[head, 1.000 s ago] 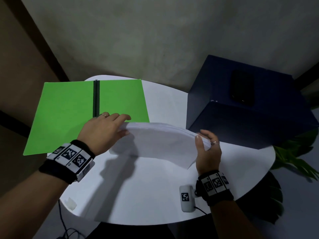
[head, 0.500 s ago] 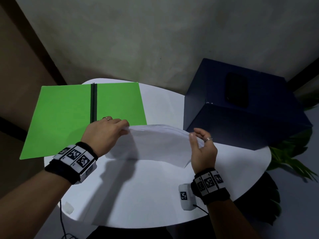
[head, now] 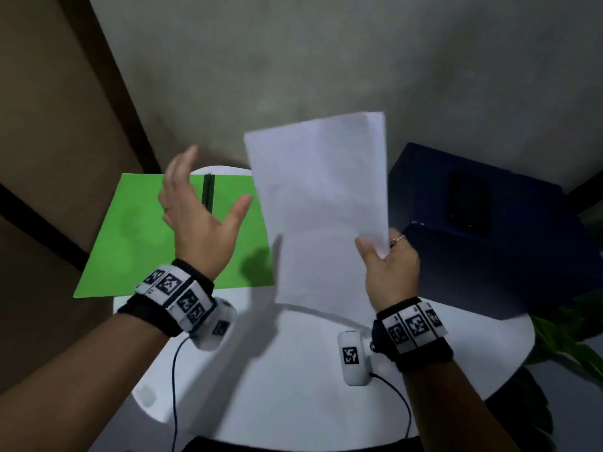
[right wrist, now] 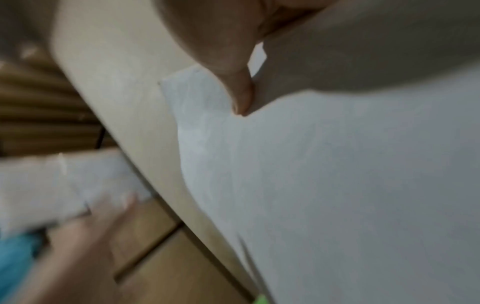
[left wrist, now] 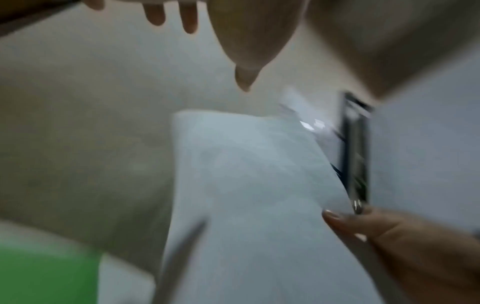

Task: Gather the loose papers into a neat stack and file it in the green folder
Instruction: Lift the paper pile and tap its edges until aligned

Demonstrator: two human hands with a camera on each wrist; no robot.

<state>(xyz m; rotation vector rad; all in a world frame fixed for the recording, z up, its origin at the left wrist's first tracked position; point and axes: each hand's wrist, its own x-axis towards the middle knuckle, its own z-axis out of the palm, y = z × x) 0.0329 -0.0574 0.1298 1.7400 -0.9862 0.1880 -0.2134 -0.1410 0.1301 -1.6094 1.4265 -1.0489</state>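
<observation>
The stack of white papers [head: 319, 210] stands upright above the round white table [head: 293, 386]. My right hand [head: 383, 252] pinches its right edge between thumb and fingers; the right wrist view shows the thumb pressed on the papers [right wrist: 337, 185]. My left hand [head: 202, 210] is raised to the left of the stack, fingers spread and straight, holding nothing and apart from the sheets. In the blurred left wrist view the papers [left wrist: 246, 195] appear ahead of its fingertips. The green folder [head: 137, 236] lies open and flat at the table's far left, its dark spine [head: 208, 194] partly behind my left hand.
A large dark blue box [head: 489, 230] stands on the right of the table, close behind my right hand. A green plant [head: 571, 337] sits beyond the table's right edge. Cables from the wrist cameras hang over the near part of the table.
The stack has swung from lying bowed between both hands to standing upright. My left hand let go of its edge and lifted away open; my right hand kept its grip.
</observation>
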